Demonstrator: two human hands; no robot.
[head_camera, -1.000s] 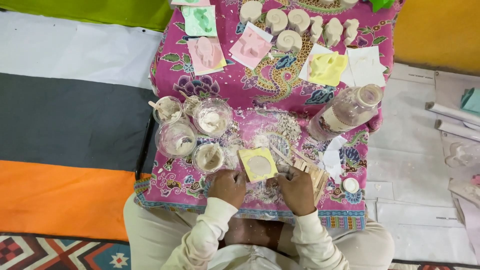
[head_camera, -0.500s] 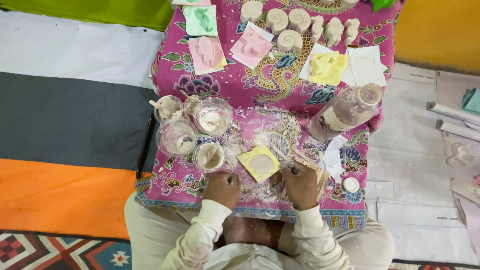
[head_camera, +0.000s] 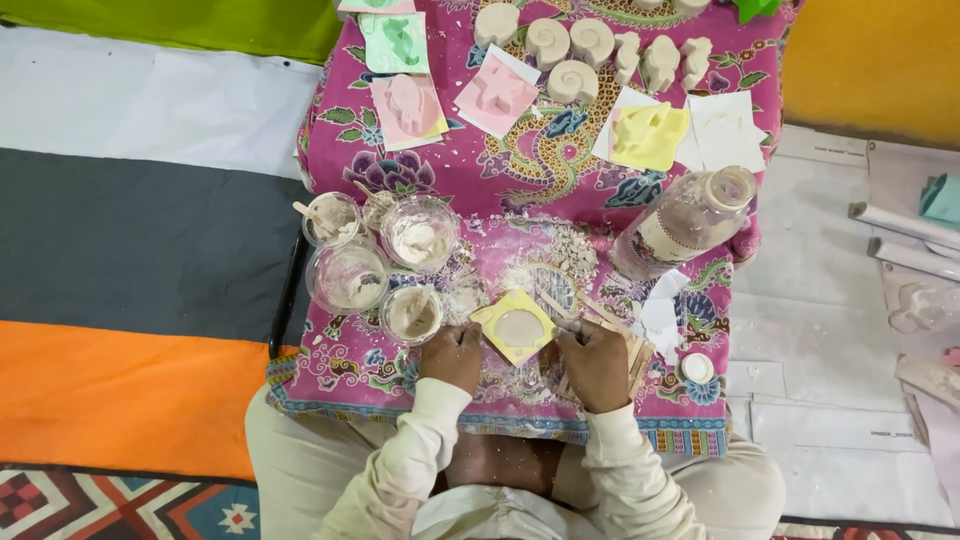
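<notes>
Yellow mould, filled pale, lies diamond-wise on the pink patterned cloth between both hands, left hand curled at its left corner, right hand closed on a thin stick at its right edge; plastic cups crowd left, open cloth beyond.

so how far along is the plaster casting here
Done: a row of finished plaster casts sits at the far end of the pink cloth. In hand: the yellow mould, filled pale, lies between the left hand and the right hand, which seems to hold a thin stick. Left: the pink moulds and green mould are not yet emptied.
</notes>
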